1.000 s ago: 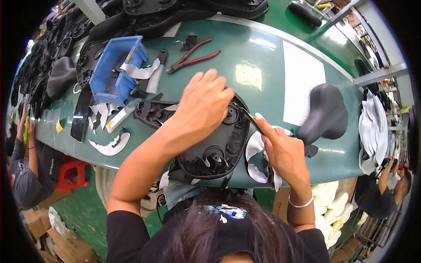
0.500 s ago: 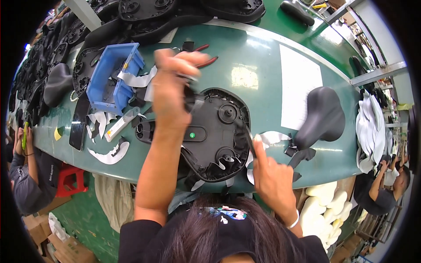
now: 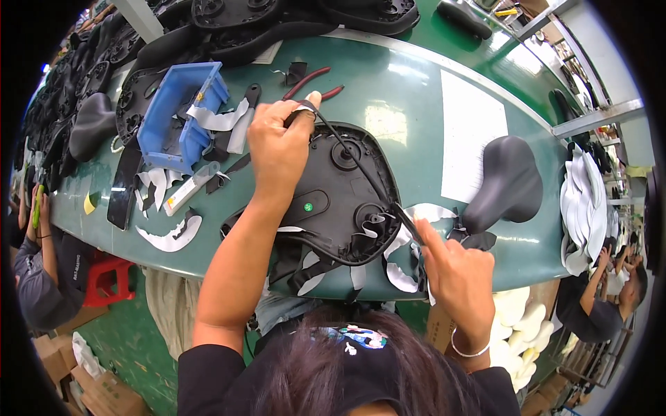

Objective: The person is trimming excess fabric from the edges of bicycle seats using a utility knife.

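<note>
An upside-down bicycle saddle (image 3: 326,197) lies on the green table in front of me, its black plastic base facing up. My left hand (image 3: 279,145) is closed on the end of a narrow black strip (image 3: 352,151), which runs taut across the base to the saddle's right edge. At that edge, the tip of a slim dark knife-like tool (image 3: 409,225) meets the strip. My right hand (image 3: 458,270) grips this tool, with the index finger along it; its exact kind is unclear. Black and white trimmings (image 3: 312,270) lie beside the saddle's near side.
A blue bin (image 3: 158,149), a box-cutter-like white tool (image 3: 193,188) and a phone (image 3: 125,191) are on the left. Red-handled pliers (image 3: 309,83) lie beyond my left hand. Rightward are a white sheet (image 3: 472,132) and an upright black saddle (image 3: 510,184). Co-workers sit at both sides.
My left hand has come into focus, pulling the strip taut away from the saddle's edge. The saddle has turned and shifted slightly; my right hand has moved a little right with its tool.
</note>
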Demonstrator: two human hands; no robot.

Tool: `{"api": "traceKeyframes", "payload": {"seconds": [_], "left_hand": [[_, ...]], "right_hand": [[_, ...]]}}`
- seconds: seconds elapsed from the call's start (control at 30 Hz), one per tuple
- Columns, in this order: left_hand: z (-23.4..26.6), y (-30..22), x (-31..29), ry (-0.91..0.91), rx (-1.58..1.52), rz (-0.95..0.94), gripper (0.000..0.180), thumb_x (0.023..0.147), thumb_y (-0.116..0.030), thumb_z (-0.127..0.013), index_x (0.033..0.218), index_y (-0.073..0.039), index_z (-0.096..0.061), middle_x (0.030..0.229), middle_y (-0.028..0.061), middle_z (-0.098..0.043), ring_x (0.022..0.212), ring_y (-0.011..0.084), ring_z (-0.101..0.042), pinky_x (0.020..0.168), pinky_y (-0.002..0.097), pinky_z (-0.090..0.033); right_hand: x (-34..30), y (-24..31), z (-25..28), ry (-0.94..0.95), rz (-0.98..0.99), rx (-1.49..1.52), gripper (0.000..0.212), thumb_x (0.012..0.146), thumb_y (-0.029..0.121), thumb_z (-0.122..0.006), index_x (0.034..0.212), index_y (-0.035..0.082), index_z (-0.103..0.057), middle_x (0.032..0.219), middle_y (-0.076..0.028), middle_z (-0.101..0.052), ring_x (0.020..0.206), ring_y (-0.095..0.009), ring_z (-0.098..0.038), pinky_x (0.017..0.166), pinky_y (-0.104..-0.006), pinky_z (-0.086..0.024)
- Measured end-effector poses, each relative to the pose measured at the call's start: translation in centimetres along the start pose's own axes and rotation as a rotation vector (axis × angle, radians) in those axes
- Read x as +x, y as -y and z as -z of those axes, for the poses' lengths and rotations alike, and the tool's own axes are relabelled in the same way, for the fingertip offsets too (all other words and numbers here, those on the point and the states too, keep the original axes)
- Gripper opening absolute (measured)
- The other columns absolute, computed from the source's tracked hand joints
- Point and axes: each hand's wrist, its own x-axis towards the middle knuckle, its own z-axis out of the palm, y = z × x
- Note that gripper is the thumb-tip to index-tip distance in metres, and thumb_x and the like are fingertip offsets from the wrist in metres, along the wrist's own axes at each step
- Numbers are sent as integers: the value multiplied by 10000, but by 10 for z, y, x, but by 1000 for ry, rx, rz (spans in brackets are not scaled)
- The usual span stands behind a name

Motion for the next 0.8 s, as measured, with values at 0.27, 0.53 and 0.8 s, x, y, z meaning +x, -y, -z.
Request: {"api": "traceKeyframes", "payload": {"seconds": [0.27,0.53,0.8], "left_hand": [[57,-19,-52,564,-682,545,423,1013,-298,-381,1130,1,-657,1005,98,-675,822,106,-550,793,223,-409],[122,-6,20,427,-1833,233,461,991,-346,-450,630,-63,-495,635,40,-485,753,178,-495,671,295,-389],[15,-23,-7,1066,-329,-694,259,759,-138,-739,861,3,-548,1025,133,-581,1053,337,-520,928,397,-402]], "right_hand": [[74,-54,19,108,341,79,406,848,171,-601,1242,268,-595,604,-55,-546,576,-250,-555,521,-373,-382],[-10,-12,15,107,162,-124,467,830,183,-635,1289,229,-562,581,-33,-479,483,-222,-473,487,-364,-333],[-8,-25,8,42,153,46,495,791,149,-647,1278,186,-563,583,-48,-468,508,-238,-474,504,-368,-366]]}}
